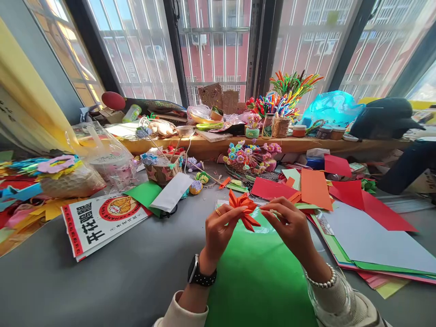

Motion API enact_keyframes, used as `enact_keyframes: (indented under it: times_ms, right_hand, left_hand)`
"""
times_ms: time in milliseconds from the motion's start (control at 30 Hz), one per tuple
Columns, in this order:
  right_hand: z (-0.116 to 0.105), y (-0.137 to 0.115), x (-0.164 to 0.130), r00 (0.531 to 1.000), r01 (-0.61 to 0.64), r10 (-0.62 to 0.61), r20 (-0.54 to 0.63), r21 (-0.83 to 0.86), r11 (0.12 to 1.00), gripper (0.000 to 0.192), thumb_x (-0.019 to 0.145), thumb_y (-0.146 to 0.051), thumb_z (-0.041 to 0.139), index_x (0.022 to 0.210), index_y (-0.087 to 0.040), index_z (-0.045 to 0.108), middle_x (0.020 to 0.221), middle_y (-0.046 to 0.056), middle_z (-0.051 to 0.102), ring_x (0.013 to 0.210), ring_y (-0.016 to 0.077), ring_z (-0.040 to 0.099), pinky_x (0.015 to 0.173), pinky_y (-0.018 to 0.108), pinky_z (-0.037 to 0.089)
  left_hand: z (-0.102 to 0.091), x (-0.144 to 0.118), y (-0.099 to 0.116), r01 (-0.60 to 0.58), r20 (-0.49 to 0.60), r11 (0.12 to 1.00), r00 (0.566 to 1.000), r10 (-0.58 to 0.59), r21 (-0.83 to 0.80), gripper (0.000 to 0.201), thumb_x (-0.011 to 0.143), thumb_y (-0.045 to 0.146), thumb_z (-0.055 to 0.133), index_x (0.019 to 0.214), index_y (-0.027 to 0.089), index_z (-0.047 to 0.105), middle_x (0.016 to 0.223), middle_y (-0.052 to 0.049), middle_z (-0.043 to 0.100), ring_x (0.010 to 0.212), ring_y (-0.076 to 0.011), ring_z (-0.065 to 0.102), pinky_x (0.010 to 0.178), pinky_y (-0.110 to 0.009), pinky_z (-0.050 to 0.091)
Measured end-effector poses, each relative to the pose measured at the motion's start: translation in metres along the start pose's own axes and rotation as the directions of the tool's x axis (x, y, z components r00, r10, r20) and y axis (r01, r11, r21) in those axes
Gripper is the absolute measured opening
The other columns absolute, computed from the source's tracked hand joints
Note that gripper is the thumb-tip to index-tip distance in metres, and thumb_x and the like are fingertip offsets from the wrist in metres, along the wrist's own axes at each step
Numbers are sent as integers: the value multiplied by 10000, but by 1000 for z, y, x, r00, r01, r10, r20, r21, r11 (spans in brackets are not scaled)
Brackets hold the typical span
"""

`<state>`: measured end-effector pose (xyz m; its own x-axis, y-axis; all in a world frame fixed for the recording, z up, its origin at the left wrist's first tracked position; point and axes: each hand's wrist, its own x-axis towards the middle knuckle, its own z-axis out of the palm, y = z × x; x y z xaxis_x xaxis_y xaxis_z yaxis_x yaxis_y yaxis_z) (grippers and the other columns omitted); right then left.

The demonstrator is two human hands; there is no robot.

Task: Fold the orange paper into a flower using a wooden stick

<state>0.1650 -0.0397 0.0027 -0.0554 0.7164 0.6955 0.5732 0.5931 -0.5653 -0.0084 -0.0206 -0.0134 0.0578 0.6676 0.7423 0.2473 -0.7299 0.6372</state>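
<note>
An orange folded-paper flower (242,208) with pointed petals is pinched between the thumb and fingers of my left hand (220,227), which wears a ring and a watch. Just to its right, my right hand (289,225) has thumb and fingertips pressed together; whatever lies between them is too small to make out. Both hands are raised over a glossy green sheet (262,277) on the grey table. Small orange and green paper scraps (238,185) lie beyond the flower.
To the right are stacked coloured papers (384,236) and red and orange sheets (315,188). A printed paper bag (109,222) lies left, beside a white slip (173,191). Behind stand a flower basket (163,170), small crocheted-looking flowers (243,156) and a jar of pipe cleaners (268,126).
</note>
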Motion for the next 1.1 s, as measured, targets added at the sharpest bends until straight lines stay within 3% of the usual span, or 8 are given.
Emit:
enact_keyframes:
  times_ms: [133, 367, 467, 533, 633, 700, 833, 1100]
  right_hand:
    - [4, -5, -2, 999, -7, 6, 33, 40, 999, 132, 770, -304, 572, 800, -177, 595, 771, 40, 563, 593, 118, 532, 456, 212, 423]
    - [3, -3, 0, 996, -71, 60, 61, 193, 979, 124, 797, -286, 534, 780, -175, 586, 768, 53, 564, 696, 151, 557, 530, 228, 454]
    - [1, -2, 1, 999, -35, 33, 13, 175, 984, 83, 803, -237, 523, 782, -185, 584, 764, 41, 558, 701, 145, 548, 571, 234, 455]
    - [0, -3, 0, 999, -20, 23, -22, 147, 989, 72, 804, -214, 518, 791, -190, 585, 774, 35, 551, 688, 135, 538, 559, 225, 447]
    - [1, -3, -1, 999, 10, -4, -49, 118, 993, 75, 805, -191, 513, 809, -197, 588, 798, 35, 547, 701, 134, 534, 548, 219, 443]
    - [2, -4, -1, 998, 36, -30, -46, 124, 992, 95, 811, -176, 499, 816, -202, 591, 807, 39, 543, 723, 138, 537, 550, 219, 450]
    - [3, -4, -2, 997, 73, -69, -33, 126, 989, 112, 812, -168, 494, 819, -209, 598, 807, 41, 537, 732, 140, 538, 543, 222, 462]
    - [3, -3, -1, 991, 133, -133, -4, 84, 988, 138, 814, -150, 481, 815, -210, 606, 812, 43, 552, 749, 149, 545, 604, 257, 467]
  left_hand:
    - [2, -6, -2, -154, 78, 981, 986, 146, 120, 286, 773, 142, 527, 1003, 276, 630, 770, -40, 647, 717, -136, 597, 647, -239, 469]
    - [3, -10, -1, -208, 142, 966, 972, 186, 157, 311, 785, 134, 502, 1036, 287, 606, 839, -48, 647, 759, -136, 606, 699, -253, 482]
    - [7, -7, 2, -98, 116, 995, 989, 93, 37, 255, 770, 154, 531, 976, 259, 637, 854, -50, 642, 797, -151, 597, 740, -283, 488]
    - [11, -4, 4, 53, 107, 993, 993, -42, -106, 203, 751, 173, 559, 929, 214, 647, 868, -59, 629, 830, -165, 586, 758, -299, 494]
    - [16, -2, 4, 281, 121, 893, 960, -254, -351, 145, 749, 202, 564, 875, 169, 629, 880, -62, 605, 853, -171, 575, 729, -290, 510]
    - [18, -1, 3, 357, 126, 817, 933, -338, -453, 126, 733, 211, 585, 845, 161, 613, 855, -47, 598, 829, -164, 575, 708, -282, 513]
    - [20, -1, 1, 386, 117, 776, 917, -380, -499, 132, 690, 224, 630, 799, 155, 603, 822, -35, 594, 808, -162, 567, 698, -272, 503]
    - [17, -2, 2, 326, 56, 877, 943, -328, -354, 83, 694, 231, 626, 727, 160, 599, 800, -27, 566, 806, -155, 552, 659, -244, 481]
